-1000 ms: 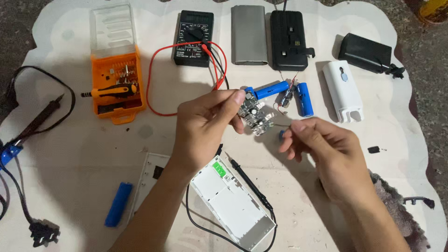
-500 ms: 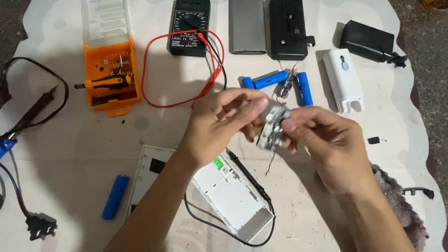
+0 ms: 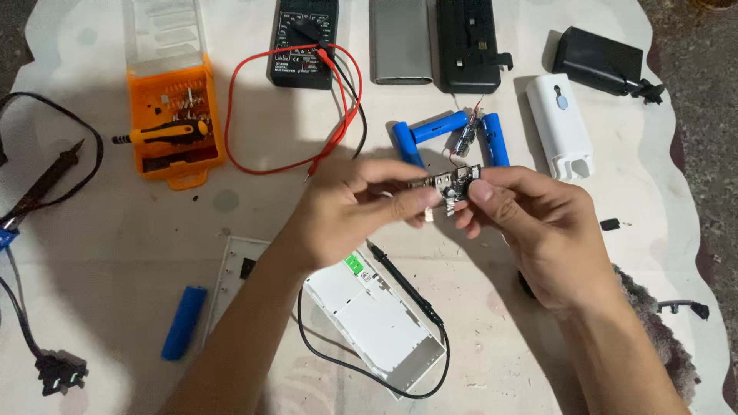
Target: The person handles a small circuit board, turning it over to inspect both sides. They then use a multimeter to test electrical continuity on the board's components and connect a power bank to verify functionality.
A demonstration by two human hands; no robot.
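Both my hands hold a small dark circuit board [image 3: 452,184] above the middle of the white table. My left hand [image 3: 361,204] pinches its left end, and my right hand [image 3: 530,223] grips its right end between thumb and fingers. Just behind the board lie three blue cylindrical battery cells [image 3: 446,134] with short wires. Below my hands sits an open white power bank shell [image 3: 377,315] with a black probe lead [image 3: 403,288] across it.
A black multimeter [image 3: 304,42] with red and black leads sits at the back. An orange screwdriver kit [image 3: 173,123] is at the left. A grey case [image 3: 400,38], black case [image 3: 469,42], white casing [image 3: 560,127] and black charger [image 3: 600,58] line the back. A loose blue cell [image 3: 184,323] lies front left.
My hands have come together on the circuit board and turned it flat, edge toward me. One second ago my right hand was apart from it, pinching a thin wire.
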